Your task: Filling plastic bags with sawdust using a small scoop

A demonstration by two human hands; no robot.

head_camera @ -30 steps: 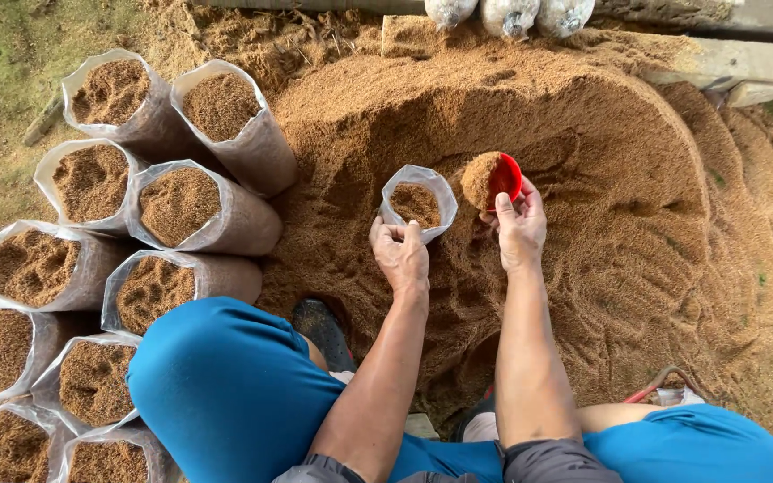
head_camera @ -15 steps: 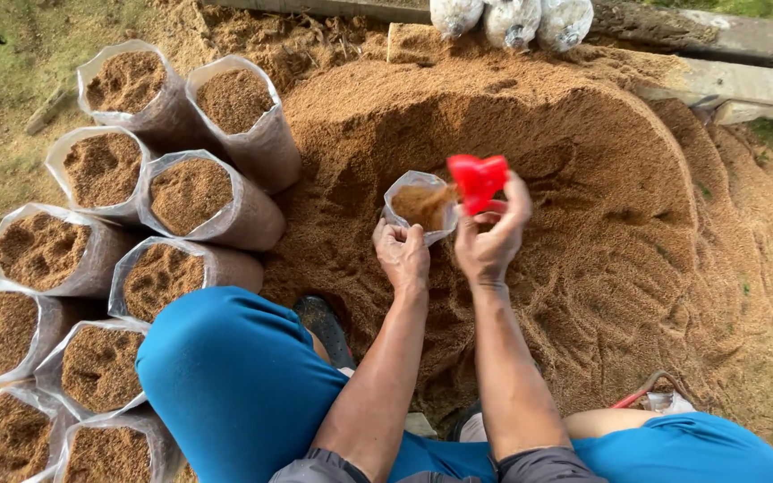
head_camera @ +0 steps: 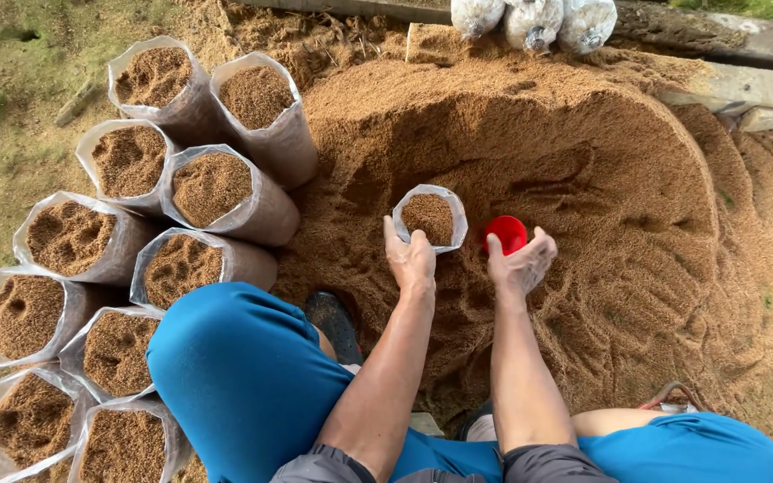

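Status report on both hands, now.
Left hand grips small clear plastic bag rim. Right hand holds red plastic cup over sawdust pile. Nothing in between.

Small clear bag [head_camera: 429,217], part-filled with brown sawdust, centre; filled clear bags [head_camera: 210,186] clustered left; three tied whitish bags [head_camera: 534,21] top edge.

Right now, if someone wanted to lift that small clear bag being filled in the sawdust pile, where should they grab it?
Probably at the open rim of the small clear bag, from the near side, where the left hand already pinches it. The bag stands upright, half sunk in the sawdust pile, so only its thin, floppy top edge is free.
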